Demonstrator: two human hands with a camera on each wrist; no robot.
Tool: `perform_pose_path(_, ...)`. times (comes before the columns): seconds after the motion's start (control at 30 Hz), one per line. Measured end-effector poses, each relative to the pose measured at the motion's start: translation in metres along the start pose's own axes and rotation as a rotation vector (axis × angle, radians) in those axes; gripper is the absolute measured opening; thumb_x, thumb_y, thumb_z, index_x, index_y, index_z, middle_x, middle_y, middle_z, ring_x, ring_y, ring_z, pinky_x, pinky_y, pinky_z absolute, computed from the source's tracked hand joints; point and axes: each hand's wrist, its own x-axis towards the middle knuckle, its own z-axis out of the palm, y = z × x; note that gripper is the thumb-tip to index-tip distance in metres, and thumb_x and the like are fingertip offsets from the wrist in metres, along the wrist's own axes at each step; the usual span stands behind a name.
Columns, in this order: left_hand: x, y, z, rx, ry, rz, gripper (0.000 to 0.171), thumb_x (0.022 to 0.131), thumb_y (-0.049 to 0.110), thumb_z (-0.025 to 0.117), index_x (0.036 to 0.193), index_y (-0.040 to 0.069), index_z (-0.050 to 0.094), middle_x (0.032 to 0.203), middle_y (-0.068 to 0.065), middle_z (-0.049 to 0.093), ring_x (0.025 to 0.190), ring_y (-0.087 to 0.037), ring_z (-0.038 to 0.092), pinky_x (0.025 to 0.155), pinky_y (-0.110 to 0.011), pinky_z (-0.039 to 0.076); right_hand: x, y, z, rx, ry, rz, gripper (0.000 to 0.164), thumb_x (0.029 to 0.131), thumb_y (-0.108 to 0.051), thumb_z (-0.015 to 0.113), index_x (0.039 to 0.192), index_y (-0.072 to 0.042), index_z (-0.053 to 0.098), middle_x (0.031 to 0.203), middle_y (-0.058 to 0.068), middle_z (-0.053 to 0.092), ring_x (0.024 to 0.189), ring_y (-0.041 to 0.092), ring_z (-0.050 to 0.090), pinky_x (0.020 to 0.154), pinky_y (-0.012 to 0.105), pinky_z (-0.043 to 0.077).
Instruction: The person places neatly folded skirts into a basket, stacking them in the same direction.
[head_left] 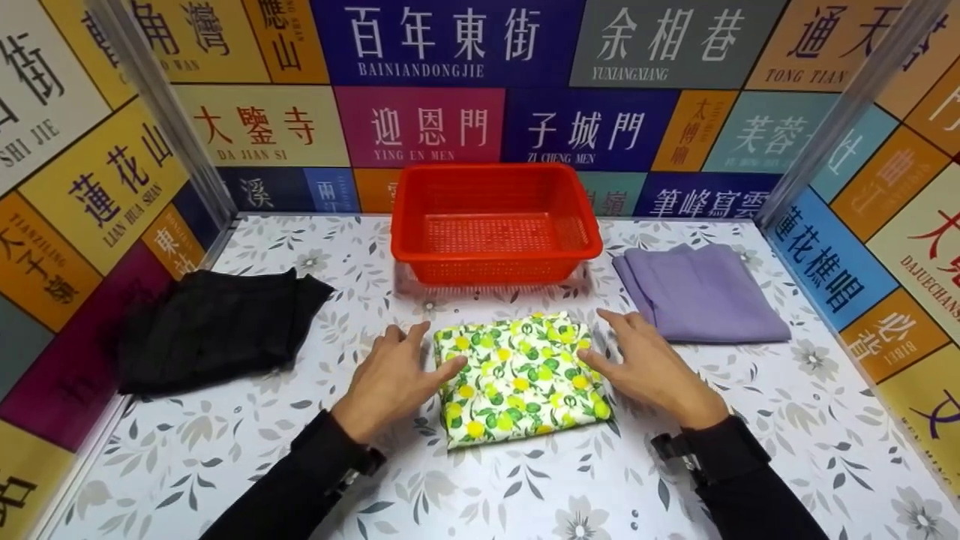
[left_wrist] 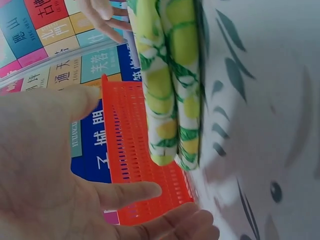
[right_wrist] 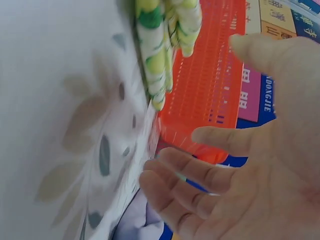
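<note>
A folded cloth with a lemon-and-leaf print (head_left: 521,379) lies flat at the middle of the table, its stacked layers showing edge-on in the left wrist view. Beside its left edge is my left hand (head_left: 397,379), fingers spread and thumb over the cloth's border in the head view. My right hand (head_left: 652,364) stands at the opposite edge, thumb toward the cloth and fingers extended. Neither hand grips anything; both wrist views show loose, parted fingers next to the layered edges.
Behind the printed cloth stands a red plastic basket (head_left: 495,270) with perforated walls. A folded black cloth (head_left: 217,330) lies on the left, a folded purple cloth (head_left: 705,296) on the right. Panels with printed characters (head_left: 420,124) enclose the floral-patterned table (head_left: 480,495) at the back and sides.
</note>
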Motion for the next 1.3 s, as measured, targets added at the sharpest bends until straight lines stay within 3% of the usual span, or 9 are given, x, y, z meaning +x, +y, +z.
perform_pose_path(0.2, 0.000, 0.009, 0.003, -0.027, -0.003, 0.016, 0.090, 0.107, 0.066, 0.076, 0.170, 0.005, 0.055, 0.151, -0.035, 0.066, 0.111, -0.040, 0.077, 0.097, -0.058, 0.068, 0.005, -0.012, 0.003, 0.017, -0.006, 0.029, 0.091, 0.114, -0.059, 0.069, 0.178, 0.000, 0.040, 0.159, 0.037, 0.060, 0.143, 0.053, 0.065, 0.121, 0.073, 0.054)
perform_pose_path(0.3, 0.002, 0.014, 0.004, -0.022, -0.003, 0.021, 0.083, 0.108, 0.060, 0.077, 0.164, 0.001, 0.060, 0.144, -0.035, 0.069, 0.117, -0.045, 0.077, 0.101, -0.060, 0.067, 0.008, -0.017, 0.004, 0.023, 0.005, 0.051, 0.087, 0.115, -0.056, 0.070, 0.175, 0.001, 0.045, 0.149, 0.034, 0.068, 0.136, 0.050, 0.070, 0.114, 0.069, 0.059)
perform_pose_path(0.43, 0.003, 0.019, 0.006, -0.039, -0.039, -0.021, 0.081, 0.109, 0.057, 0.078, 0.160, -0.004, 0.060, 0.144, -0.036, 0.071, 0.118, -0.045, 0.078, 0.102, -0.059, 0.068, 0.012, -0.024, 0.005, 0.023, 0.026, 0.068, 0.081, 0.115, -0.050, 0.071, 0.170, 0.005, 0.051, 0.130, 0.029, 0.075, 0.122, 0.044, 0.073, 0.108, 0.065, 0.060)
perform_pose_path(0.67, 0.008, 0.024, 0.009, -0.050, -0.081, -0.056, 0.064, 0.109, 0.053, 0.079, 0.135, -0.005, 0.070, 0.118, -0.024, 0.078, 0.089, -0.028, 0.073, 0.078, -0.043, 0.064, 0.016, -0.032, 0.007, 0.036, -0.010, 0.123, 0.081, 0.115, -0.049, 0.070, 0.170, 0.007, 0.049, 0.122, 0.025, 0.077, 0.116, 0.040, 0.073, 0.107, 0.063, 0.059)
perform_pose_path(0.9, 0.017, 0.024, 0.007, -0.120, -0.127, -0.054, 0.072, 0.109, 0.051, 0.080, 0.146, -0.008, 0.065, 0.109, -0.021, 0.077, 0.087, -0.027, 0.071, 0.078, -0.042, 0.064, 0.020, -0.032, 0.006, 0.067, -0.028, 0.129, 0.079, 0.115, -0.048, 0.071, 0.169, 0.006, 0.051, 0.105, 0.014, 0.075, 0.091, 0.025, 0.067, 0.088, 0.044, 0.055)
perform_pose_path(1.0, 0.019, 0.021, 0.007, -0.147, -0.131, -0.049, 0.072, 0.108, 0.049, 0.082, 0.147, -0.009, 0.063, 0.099, -0.016, 0.074, 0.080, -0.025, 0.069, 0.071, -0.038, 0.060, 0.022, -0.033, 0.007, 0.090, -0.028, 0.127, 0.077, 0.115, -0.048, 0.072, 0.168, 0.004, 0.053, 0.104, 0.013, 0.072, 0.086, 0.023, 0.064, 0.081, 0.038, 0.051)
perform_pose_path(1.1, 0.020, 0.017, 0.008, -0.162, -0.138, -0.026, 0.072, 0.107, 0.045, 0.084, 0.146, -0.012, 0.061, 0.090, -0.012, 0.069, 0.073, -0.023, 0.064, 0.063, -0.034, 0.053, 0.023, -0.034, 0.011, 0.113, -0.033, 0.125, 0.075, 0.115, -0.047, 0.072, 0.168, 0.004, 0.054, 0.099, 0.010, 0.068, 0.080, 0.021, 0.060, 0.075, 0.035, 0.048)
perform_pose_path(1.2, 0.019, 0.013, 0.011, -0.189, -0.155, -0.025, 0.071, 0.106, 0.043, 0.085, 0.144, -0.012, 0.061, 0.090, -0.010, 0.066, 0.075, -0.023, 0.063, 0.063, -0.033, 0.051, 0.021, -0.036, 0.016, 0.130, -0.043, 0.128, 0.074, 0.114, -0.044, 0.074, 0.168, 0.003, 0.054, 0.094, 0.009, 0.065, 0.075, 0.020, 0.056, 0.071, 0.035, 0.045)
perform_pose_path(1.3, 0.018, 0.011, 0.013, -0.229, -0.180, -0.047, 0.062, 0.106, 0.042, 0.086, 0.136, -0.007, 0.063, 0.092, -0.010, 0.066, 0.078, -0.024, 0.064, 0.065, -0.033, 0.052, 0.018, -0.036, 0.022, 0.122, -0.043, 0.130, 0.073, 0.114, -0.043, 0.075, 0.167, 0.003, 0.055, 0.099, 0.012, 0.070, 0.083, 0.024, 0.064, 0.076, 0.041, 0.052)
